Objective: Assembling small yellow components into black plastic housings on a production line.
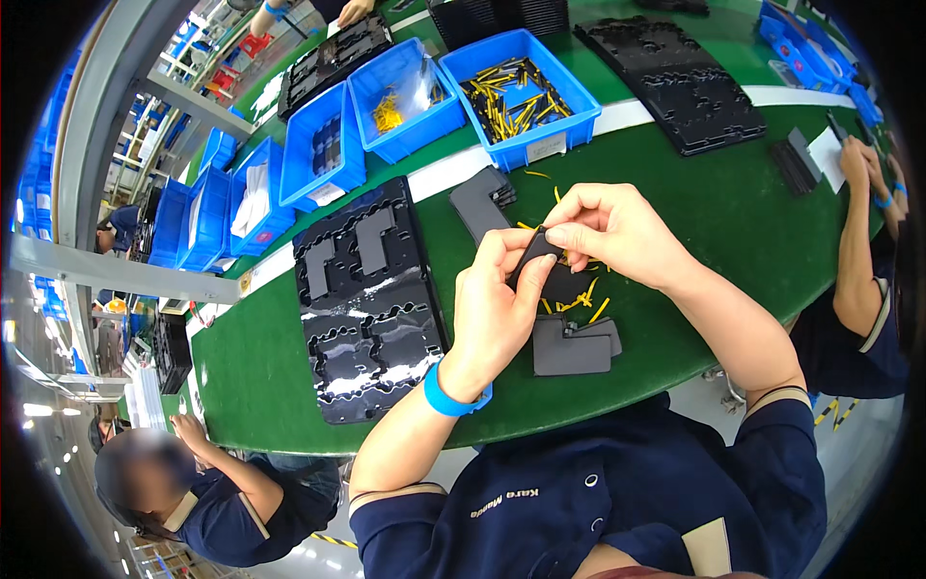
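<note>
My left hand (pixel 494 301) is closed on a dark grey flat part (pixel 535 251), its thumb lying along the near face. At the part's upper end, my right hand (pixel 617 232) pinches with thumb and fingers; a yellow bit shows beside the fingertips, but I cannot tell whether it is held. Thin yellow strips (pixel 581 301) lie scattered on the green table below the hands. Nearer to me rest stacked L-shaped dark grey parts (pixel 574 349). Another group of such parts (pixel 477 205) lies beyond my left hand.
Left of my hands, a glossy black moulded tray (pixel 323 381) holds two grey parts (pixel 376 241). Blue bins stand along the far side; one bin (pixel 542 147) contains black and yellow strips. Another black tray (pixel 675 87) lies far right. Co-workers sit at both sides.
</note>
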Demonstrator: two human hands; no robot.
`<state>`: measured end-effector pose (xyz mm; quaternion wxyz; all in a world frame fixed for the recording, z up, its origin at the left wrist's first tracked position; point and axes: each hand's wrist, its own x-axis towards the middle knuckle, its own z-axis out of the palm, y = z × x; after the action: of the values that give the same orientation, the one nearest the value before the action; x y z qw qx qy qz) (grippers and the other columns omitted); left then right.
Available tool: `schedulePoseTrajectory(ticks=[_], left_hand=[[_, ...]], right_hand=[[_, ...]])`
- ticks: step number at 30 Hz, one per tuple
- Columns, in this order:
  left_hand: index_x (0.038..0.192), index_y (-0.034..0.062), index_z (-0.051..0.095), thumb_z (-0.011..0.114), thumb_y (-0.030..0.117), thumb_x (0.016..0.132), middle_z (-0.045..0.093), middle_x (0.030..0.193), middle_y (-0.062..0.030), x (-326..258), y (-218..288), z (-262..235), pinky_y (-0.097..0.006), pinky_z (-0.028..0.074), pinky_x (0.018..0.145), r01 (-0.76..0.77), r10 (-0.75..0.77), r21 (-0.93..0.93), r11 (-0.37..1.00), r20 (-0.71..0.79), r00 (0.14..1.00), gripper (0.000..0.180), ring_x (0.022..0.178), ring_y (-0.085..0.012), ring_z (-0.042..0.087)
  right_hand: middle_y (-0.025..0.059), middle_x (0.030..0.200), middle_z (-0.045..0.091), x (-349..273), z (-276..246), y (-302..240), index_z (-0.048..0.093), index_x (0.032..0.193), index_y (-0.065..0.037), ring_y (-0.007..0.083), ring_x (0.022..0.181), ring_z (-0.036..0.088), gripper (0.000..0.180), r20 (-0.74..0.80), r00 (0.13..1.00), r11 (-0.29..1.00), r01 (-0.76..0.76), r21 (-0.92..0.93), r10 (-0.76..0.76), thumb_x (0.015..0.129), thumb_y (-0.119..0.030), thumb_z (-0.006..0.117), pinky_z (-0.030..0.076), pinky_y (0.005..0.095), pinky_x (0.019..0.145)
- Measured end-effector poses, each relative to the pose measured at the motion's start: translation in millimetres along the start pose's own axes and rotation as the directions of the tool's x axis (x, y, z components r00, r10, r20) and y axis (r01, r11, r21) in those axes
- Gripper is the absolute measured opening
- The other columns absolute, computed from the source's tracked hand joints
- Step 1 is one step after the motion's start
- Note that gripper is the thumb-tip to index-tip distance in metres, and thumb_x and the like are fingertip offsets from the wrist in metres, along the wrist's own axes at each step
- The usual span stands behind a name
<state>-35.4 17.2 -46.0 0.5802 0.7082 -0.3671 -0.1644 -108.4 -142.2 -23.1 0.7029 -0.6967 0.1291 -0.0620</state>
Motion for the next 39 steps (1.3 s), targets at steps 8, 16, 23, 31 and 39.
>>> schedulePoseTrajectory(ticks=[8, 16, 23, 31, 39], left_hand=[[0.116, 0.0008, 0.048, 0.062, 0.003, 0.085, 0.068, 0.08, -0.0126, 0, 4, -1, -0.025, 0.049, 0.063, 0.0, 0.0, -0.054, 0.999, -0.007, 1.0, 0.034, 0.068, -0.0139, 0.065], [0.117, 0.0012, 0.053, 0.061, 0.001, 0.085, 0.068, 0.085, -0.01, 0, 5, -2, -0.025, 0.049, 0.071, -0.089, 0.088, -0.009, 0.996, -0.019, 0.996, 0.033, 0.077, -0.0134, 0.064], [0.118, 0.0007, 0.053, 0.054, 0.002, 0.091, 0.065, 0.095, -0.0077, 7, 6, -21, -0.022, 0.048, 0.076, 0.157, -0.145, -0.418, 0.895, 0.059, 0.988, 0.027, 0.084, -0.0091, 0.059], [0.118, 0.0008, 0.055, 0.055, 0.002, 0.091, 0.065, 0.094, -0.0062, 8, 10, -22, -0.021, 0.047, 0.076, 0.24, -0.219, -0.446, 0.863, 0.099, 0.971, 0.028, 0.083, -0.0078, 0.058], [0.126, -0.0001, 0.047, 0.053, 0.009, 0.091, 0.058, 0.104, -0.0078, 5, 28, -63, -0.031, 0.051, 0.078, 0.306, -0.275, -0.535, 0.788, 0.139, 0.951, 0.036, 0.087, -0.0169, 0.061]], right_hand=[[0.0039, 0.071, 0.057, 2, -5, 6, 0.055, 0.081, -0.001, 0.009, 0.054, 0.054, 0.015, 0.121, 0.993, 0.984, -0.008, 0.175, -0.013, 0.086, -0.013, 0.062, 0.044, 0.0222, 0.05], [0.0027, 0.072, 0.056, 1, -4, 5, 0.056, 0.083, -0.001, 0.0087, 0.056, 0.053, 0.013, 0.138, 0.99, 0.975, -0.029, 0.22, -0.002, 0.087, -0.013, 0.06, 0.044, 0.022, 0.053], [0.003, 0.083, 0.054, -1, -4, 2, 0.06, 0.103, 0.001, 0.0084, 0.067, 0.055, 0.017, 0.214, 0.963, 0.985, 0.147, 0.085, -0.163, 0.087, -0.002, 0.056, 0.046, 0.022, 0.06], [0.0047, 0.084, 0.055, 5, -7, 9, 0.063, 0.097, 0.002, 0.009, 0.071, 0.055, 0.016, 0.177, 0.903, 0.88, 0.424, -0.214, -0.392, 0.081, 0.003, 0.061, 0.045, 0.0215, 0.061], [0.0084, 0.085, 0.062, 63, -33, -24, 0.062, 0.097, 0.001, 0.0155, 0.075, 0.06, 0.022, 0.159, 0.94, 0.866, 0.341, -0.365, -0.303, 0.078, -0.008, 0.068, 0.048, 0.0271, 0.067]])
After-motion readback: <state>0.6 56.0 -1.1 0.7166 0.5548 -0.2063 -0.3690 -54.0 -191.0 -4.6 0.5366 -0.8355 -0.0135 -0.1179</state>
